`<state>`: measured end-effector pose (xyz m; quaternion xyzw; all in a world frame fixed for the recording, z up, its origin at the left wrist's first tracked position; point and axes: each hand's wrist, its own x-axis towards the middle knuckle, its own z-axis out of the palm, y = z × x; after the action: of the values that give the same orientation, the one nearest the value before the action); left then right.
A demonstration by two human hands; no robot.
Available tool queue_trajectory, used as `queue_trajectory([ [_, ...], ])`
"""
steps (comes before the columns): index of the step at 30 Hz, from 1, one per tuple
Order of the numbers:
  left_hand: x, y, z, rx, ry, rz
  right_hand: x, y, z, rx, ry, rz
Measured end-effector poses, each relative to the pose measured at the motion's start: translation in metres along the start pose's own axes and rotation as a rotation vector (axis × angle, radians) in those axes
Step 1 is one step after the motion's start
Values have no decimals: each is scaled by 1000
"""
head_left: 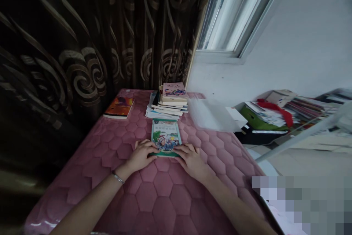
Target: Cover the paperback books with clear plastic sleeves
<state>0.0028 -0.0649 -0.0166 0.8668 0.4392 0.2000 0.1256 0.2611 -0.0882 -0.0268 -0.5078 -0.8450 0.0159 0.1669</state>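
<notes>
and now the green-bordered illustrated book (166, 136) is apparently being steadied just this side of the book stack (173, 103), near corners pinched by the fingers of left hand (141, 156) and right hand (193, 161); an even grip seems called for.

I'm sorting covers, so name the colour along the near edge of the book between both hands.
Green; the book's near edge shows best in the head view.
</notes>
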Motion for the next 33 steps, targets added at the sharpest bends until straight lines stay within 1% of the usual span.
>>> queue_trajectory([
  [3,-3,-14,-4,-57,-35,-15,-7,16,-1,19,-55,-43],
  [6,-6,-21,-3,-72,-36,-24,-10,24,-1,29,-106,-88],
  [8,-6,-20,-4,-57,-27,-25,-11,26,-2,37,-133,-99],
  [11,-6,-7,-9,5,-20,-9,-5,29,-5,82,-135,-91],
  [13,-2,5,-12,75,-21,35,6,32,-7,137,-116,-105],
  [15,3,17,-12,152,-32,93,25,36,-8,158,-92,-99],
  [18,13,29,-6,250,-46,155,64,39,-9,80,-90,2],
  [21,19,32,1,320,-48,193,104,40,-9,8,-142,93],
  [24,21,31,5,376,-41,225,135,42,-4,-13,-162,141],
  [28,20,28,10,457,-6,272,156,47,2,-24,-162,188],
  [31,19,25,12,512,18,315,159,49,2,-28,-175,222],
  [33,17,21,9,536,13,342,157,52,0,-33,-180,252],
])
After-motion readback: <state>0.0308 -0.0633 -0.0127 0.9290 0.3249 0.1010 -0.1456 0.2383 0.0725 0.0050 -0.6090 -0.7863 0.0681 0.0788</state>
